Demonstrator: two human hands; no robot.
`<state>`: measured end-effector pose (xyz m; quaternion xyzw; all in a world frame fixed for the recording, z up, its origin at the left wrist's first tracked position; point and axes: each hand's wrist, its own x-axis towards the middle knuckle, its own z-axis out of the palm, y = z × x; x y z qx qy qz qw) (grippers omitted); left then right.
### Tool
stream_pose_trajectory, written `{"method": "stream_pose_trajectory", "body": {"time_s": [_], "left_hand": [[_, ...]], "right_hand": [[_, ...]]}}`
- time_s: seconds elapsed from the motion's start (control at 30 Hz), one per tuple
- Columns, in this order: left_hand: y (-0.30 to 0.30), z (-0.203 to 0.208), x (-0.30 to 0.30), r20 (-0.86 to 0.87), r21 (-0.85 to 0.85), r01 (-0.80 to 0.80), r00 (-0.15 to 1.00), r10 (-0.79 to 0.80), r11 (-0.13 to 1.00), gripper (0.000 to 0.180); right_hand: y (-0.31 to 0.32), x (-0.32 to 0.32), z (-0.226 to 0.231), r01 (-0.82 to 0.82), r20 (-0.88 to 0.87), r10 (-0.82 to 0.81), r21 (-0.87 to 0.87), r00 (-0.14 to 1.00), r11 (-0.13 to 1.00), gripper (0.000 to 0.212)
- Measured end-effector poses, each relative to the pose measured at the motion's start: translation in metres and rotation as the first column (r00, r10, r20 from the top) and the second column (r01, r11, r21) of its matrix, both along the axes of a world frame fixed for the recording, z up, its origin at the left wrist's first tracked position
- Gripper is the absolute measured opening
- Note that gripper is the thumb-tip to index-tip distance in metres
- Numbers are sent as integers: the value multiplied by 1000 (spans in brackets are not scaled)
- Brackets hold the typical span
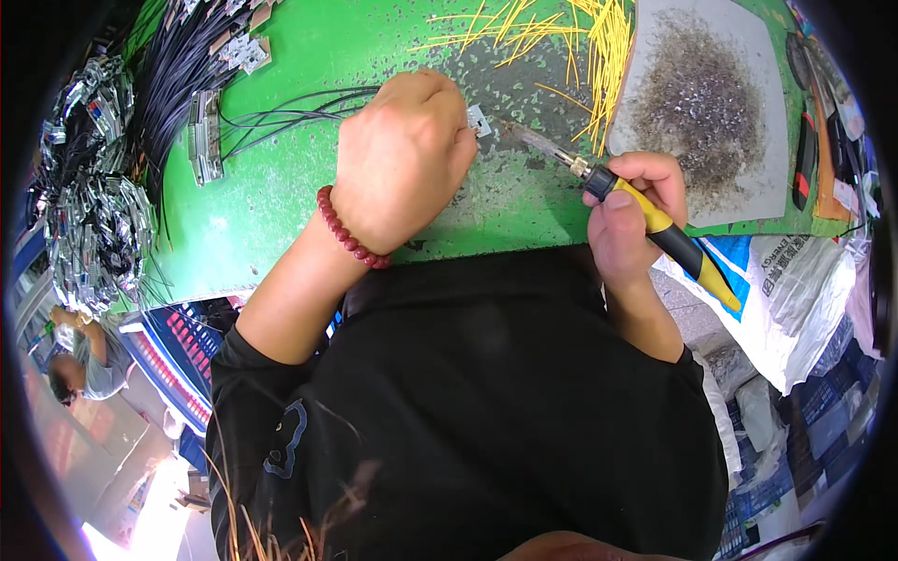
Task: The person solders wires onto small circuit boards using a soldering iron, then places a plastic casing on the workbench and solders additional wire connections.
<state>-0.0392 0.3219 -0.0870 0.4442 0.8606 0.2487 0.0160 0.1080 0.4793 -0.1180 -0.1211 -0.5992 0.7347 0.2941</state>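
My left hand, with a red bead bracelet on the wrist, is closed over the green table. A small whitish board sticks out past its fingers, which hide how it is gripped. Thin black cables run leftward from under this hand to a row of silver metal connectors. My right hand is wrapped round the handle of a yellow and black soldering iron. The iron's tip points up and left, close to the small board; whether the two touch I cannot tell.
Yellow wires lie at the back, beside a grey, dirt-covered sheet. Bundled black cables and silver-wrapped parts crowd the left. Hand tools line the right edge. A white plastic bag hangs below; another person sits far left.
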Motion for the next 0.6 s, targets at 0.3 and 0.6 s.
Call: {"method": "stream_pose_trajectory", "body": {"time_s": [0.3, 0.6], "left_hand": [[-2, -1, -4, 61, 35, 36, 997, -38, 999, 6], [-2, 4, -3, 64, -37, 35, 997, -33, 999, 7]], "right_hand": [[1, 0, -2, -5, -14, 5, 3, 1000, 1000, 27], [0, -2, -1, -13, 0, 13, 22, 1000, 1000, 24]]}}
